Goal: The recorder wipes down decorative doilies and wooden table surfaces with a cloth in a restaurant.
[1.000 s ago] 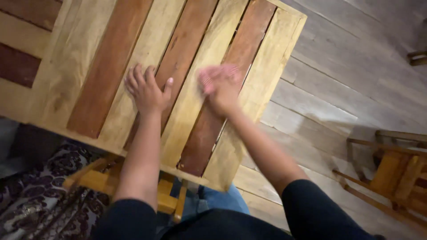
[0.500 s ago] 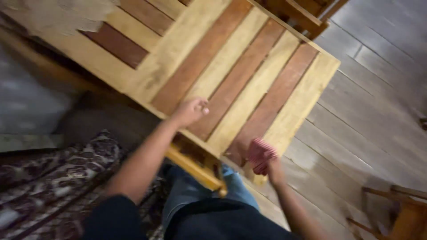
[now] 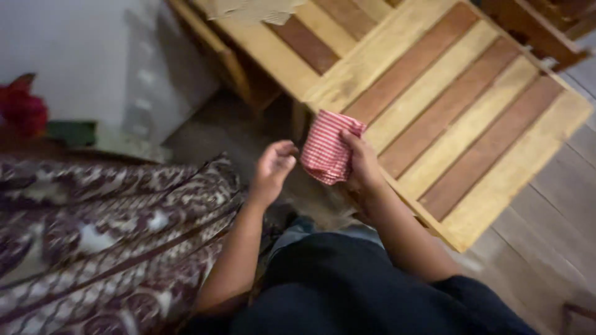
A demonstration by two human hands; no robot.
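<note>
A bunched red-and-white checked cloth [image 3: 328, 149] is held up in front of me, off the table's near edge. My right hand [image 3: 363, 162] grips it from the right side. My left hand [image 3: 273, 166] is just left of the cloth, fingers curled, close to it but apart from it and holding nothing. Both hands hover over the gap between the wooden slatted table [image 3: 496, 161] and my lap.
The table has alternating light and dark planks. A patterned dark purple fabric [image 3: 105, 236] lies at the left. A pale cabinet [image 3: 130, 68] stands behind it, with a red object [image 3: 22, 108] at far left. Grey plank floor [image 3: 552, 260] is at the right.
Both hands have come off the tabletop toward my body. The right hand has lifted the cloth off the table, and the view has swung left.
</note>
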